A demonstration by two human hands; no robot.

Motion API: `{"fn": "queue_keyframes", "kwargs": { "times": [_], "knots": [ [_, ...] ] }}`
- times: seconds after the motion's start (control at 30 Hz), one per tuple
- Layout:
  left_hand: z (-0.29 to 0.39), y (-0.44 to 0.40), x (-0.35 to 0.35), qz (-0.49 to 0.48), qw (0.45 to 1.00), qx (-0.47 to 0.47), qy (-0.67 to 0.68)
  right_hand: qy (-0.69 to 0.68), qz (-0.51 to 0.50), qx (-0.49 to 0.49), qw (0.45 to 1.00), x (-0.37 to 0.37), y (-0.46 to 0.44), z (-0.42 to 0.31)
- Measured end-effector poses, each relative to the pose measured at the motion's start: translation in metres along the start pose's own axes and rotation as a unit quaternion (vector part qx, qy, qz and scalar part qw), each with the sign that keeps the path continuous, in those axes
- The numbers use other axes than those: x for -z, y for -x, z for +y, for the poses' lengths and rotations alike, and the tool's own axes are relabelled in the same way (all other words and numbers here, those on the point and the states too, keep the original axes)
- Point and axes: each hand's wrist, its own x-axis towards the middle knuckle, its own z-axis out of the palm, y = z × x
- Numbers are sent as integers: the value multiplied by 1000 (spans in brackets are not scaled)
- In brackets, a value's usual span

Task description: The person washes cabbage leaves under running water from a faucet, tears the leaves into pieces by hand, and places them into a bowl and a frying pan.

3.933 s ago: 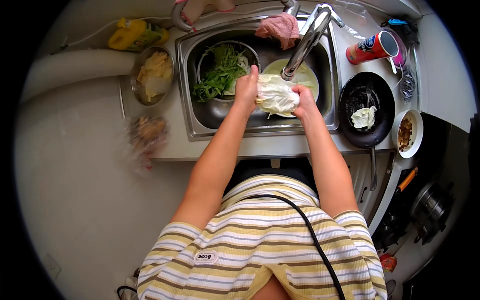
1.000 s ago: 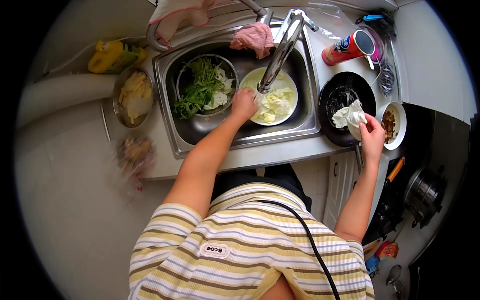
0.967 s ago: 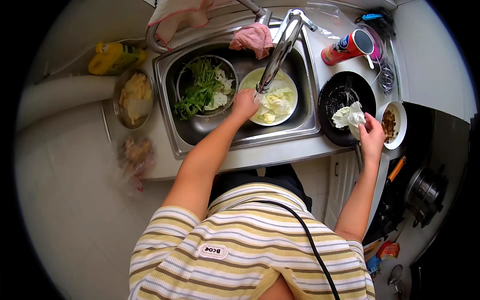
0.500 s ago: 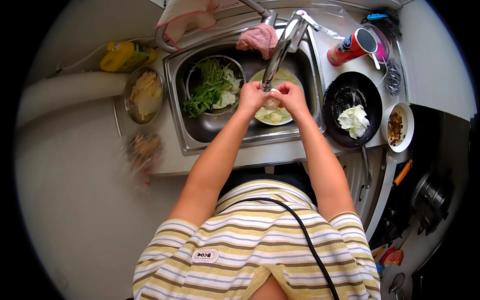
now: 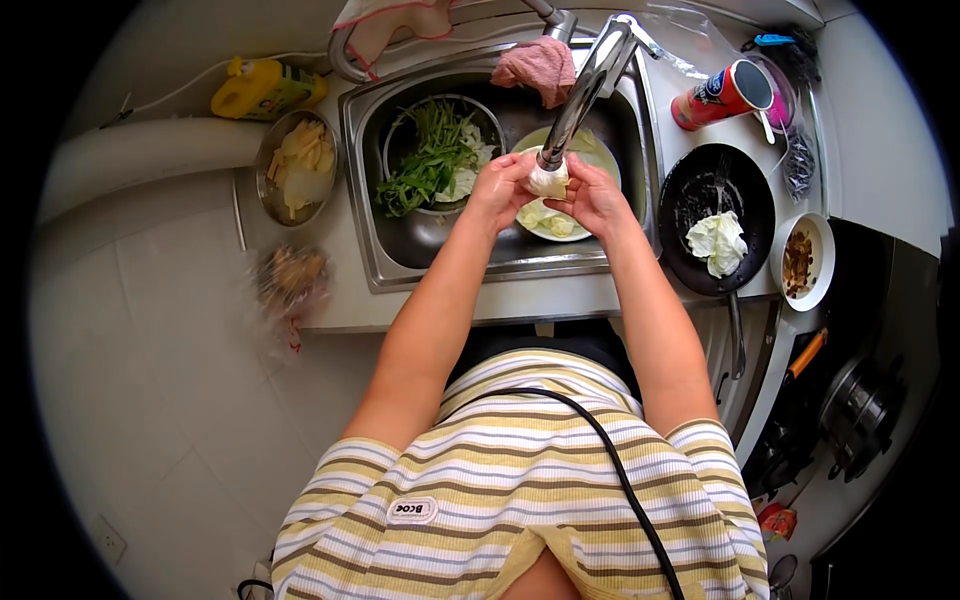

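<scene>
Under the spout of the tap (image 5: 585,95), my left hand (image 5: 502,188) and my right hand (image 5: 596,197) hold a pale cabbage leaf (image 5: 548,183) between them. The fingers of both hands grip its sides. Directly below sits a pale bowl (image 5: 603,160) in the sink, with yellowish water and more cabbage leaves (image 5: 550,220) in it. My hands cover part of that bowl. To the left in the same sink (image 5: 415,262), a round metal bowl (image 5: 386,148) holds leafy greens (image 5: 432,165) and some white cabbage pieces.
Right of the sink stand a black frying pan (image 5: 690,190) with a cabbage leaf, a white bowl (image 5: 826,262) of brown bits and a red canister (image 5: 722,95). On the left are a metal bowl (image 5: 328,200) of sliced pieces and a yellow bottle (image 5: 268,90). A pink cloth (image 5: 538,70) hangs behind.
My hands have moved slightly apart and opened out around the cabbage leaf, which now shows more fully beneath the spout. The whole view has shifted a little.
</scene>
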Motion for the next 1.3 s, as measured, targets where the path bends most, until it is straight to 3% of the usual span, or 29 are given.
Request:
{"fn": "queue_keyframes", "kwargs": {
  "times": [0.07,0.27,0.47,0.8,0.83,0.87,0.9,0.93,1.0,1.03,1.07,1.13,1.23,1.3],
  "knots": [
    [-2,-4,5,30,998,-33,-35,72,-31,12,997,11,-5,2],
    [-1,1,-6,109,993,-28,-47,44,5,43,998,-1,11,-1],
    [2,6,-13,119,993,-13,4,98,129,93,982,21,3,7],
    [2,5,-18,140,990,11,8,109,159,121,974,20,4,6],
    [1,5,-18,137,991,-2,12,270,214,224,912,26,-1,10],
    [0,4,-19,134,991,-15,17,419,259,317,811,33,-5,13],
    [-1,5,-21,134,991,-17,18,431,260,307,808,27,-1,11],
    [-2,7,-24,96,995,-31,-19,431,259,307,808,15,3,10],
    [-8,15,-33,56,996,-42,-55,271,129,166,939,-6,6,14],
    [-11,20,-39,18,999,-32,-33,229,116,146,955,-7,4,16],
    [-14,25,-42,-19,999,-23,-11,230,116,147,955,-4,0,15],
    [-8,30,-33,-47,999,-19,10,83,74,113,987,0,-6,14],
    [7,34,-14,37,996,-78,4,12,34,99,994,10,-3,13],
    [8,33,-5,46,997,-60,-4,-20,-4,67,998,7,-1,15]
  ]
}}
